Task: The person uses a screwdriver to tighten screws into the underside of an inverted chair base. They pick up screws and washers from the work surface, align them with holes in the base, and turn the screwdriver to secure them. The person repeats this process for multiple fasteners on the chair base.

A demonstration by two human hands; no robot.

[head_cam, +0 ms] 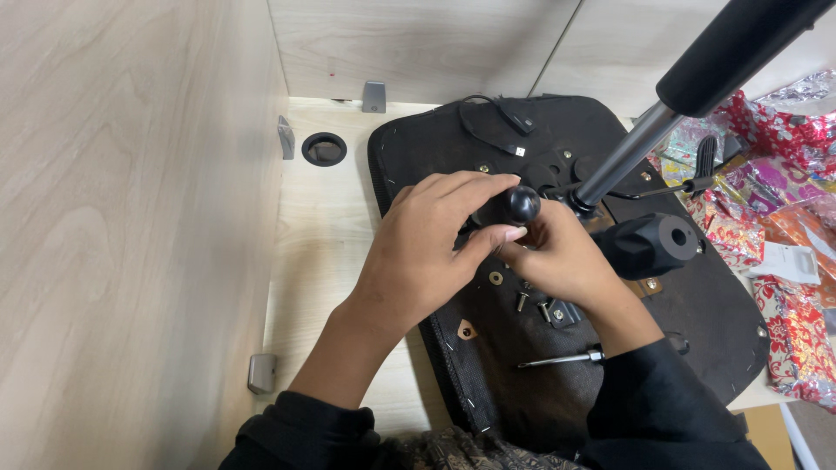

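Upside-down office chair seat (697,305), black underside facing up, lying on a light wood worktop (318,252) w/ wood panels on the left and back. Both hands are right in the middle of it, on the mechanism.

Left hand (427,252) is curled around a round black knob (522,204): fingers over the top, thumb underneath touching it, so it's gripping the knob. Right hand (562,257) is just beside it, fingers bent and tucked in under the same knob, pressed up against the left thumb. It's closed on smth small there but can't tell exactly what, the left hand hides it.

Stuff around: a silver gas lift column w/ black sleeve (688,96) rises from the seat plate toward top right, base just behind the right hand. Fat black cylinder piece (649,244) w/ a hole in its end lies just right of the right hand. Few loose bolts and a washer (522,296) sit on the seat below the hands. A screwdriver (562,358) lies on the seat near the right sleeve. Black cable (514,122) at the seat's far edge. Round cable grommet (324,149) in the worktop, well apart on the left. Shiny red patterned wrapping (788,322) bunched up along the right side.
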